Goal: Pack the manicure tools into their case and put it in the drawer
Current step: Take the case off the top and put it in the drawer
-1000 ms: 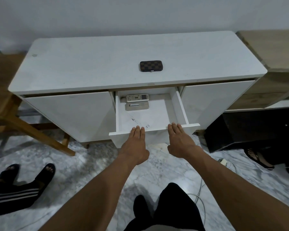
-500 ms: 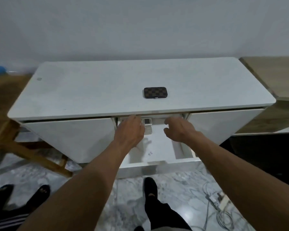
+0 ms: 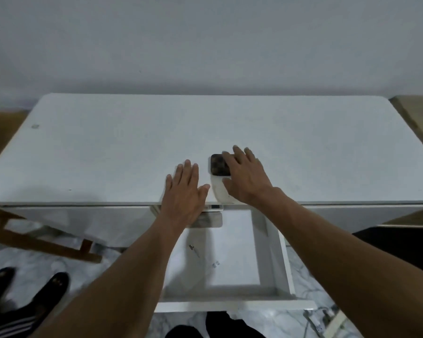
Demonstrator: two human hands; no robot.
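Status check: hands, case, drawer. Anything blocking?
Right hand open, reaching onto the case, not gripped yet. Left hand open, flat on the cabinet top. Drawer pulled open, remote at its back; front floor free.

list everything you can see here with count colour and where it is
dark checkered rectangular case: 1, brown-black, on the cabinet top near the front edge, partly under the right hand
white flat-topped cabinet: 1, white, against the wall
open white drawer: 1, white, pulled out of the cabinet's middle
flat remote-like devices: 2, pale grey, at the back of the drawer, partly hidden
wooden furniture leg: 1, brown, left of the cabinet
dark shoes: 2, black, on the marble floor at lower left
cables: a bundle, white, on the floor at lower right
left hand: 1, open, flat over the cabinet's front edge
right hand: 1, fingers spread over the case, grip unclear
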